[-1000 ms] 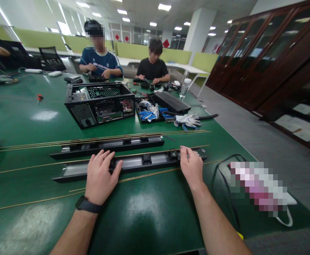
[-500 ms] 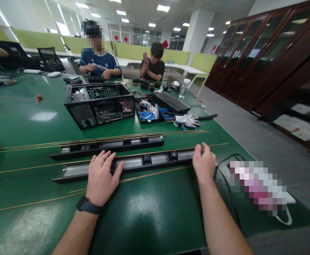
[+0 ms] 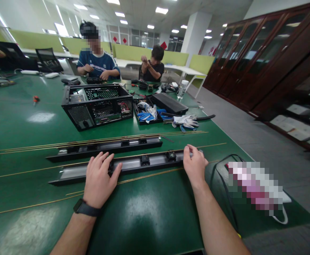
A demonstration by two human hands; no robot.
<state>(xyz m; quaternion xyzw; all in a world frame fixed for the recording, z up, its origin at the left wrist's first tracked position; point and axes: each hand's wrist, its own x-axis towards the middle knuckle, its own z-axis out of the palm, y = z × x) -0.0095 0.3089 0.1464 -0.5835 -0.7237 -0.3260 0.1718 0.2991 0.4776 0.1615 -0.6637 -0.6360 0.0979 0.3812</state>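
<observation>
A long black channel (image 3: 130,162) with a grey inner face and small black blocks inside lies across the green table in front of me. My left hand (image 3: 100,177), wearing a dark wristwatch, rests over its left part with fingers stretched out and thumb apart. At the right end, my right hand (image 3: 194,163) has its fingers curled round the channel. Behind it lies a second black channel (image 3: 133,146) of the same kind. Thin brass-coloured rods (image 3: 33,146) run over and behind that one, and others (image 3: 155,174) lie along the near side.
Farther back stand an open computer case (image 3: 98,106), a black tray with gloves (image 3: 147,112), another glove (image 3: 185,122) and a clear bottle (image 3: 182,89). A black cable (image 3: 225,182) and a blurred-out item (image 3: 256,187) lie at right. Two people sit across the table.
My right hand has shifted slightly left along the right end of the channel. The left hand stays in place on it. The view has drifted a little.
</observation>
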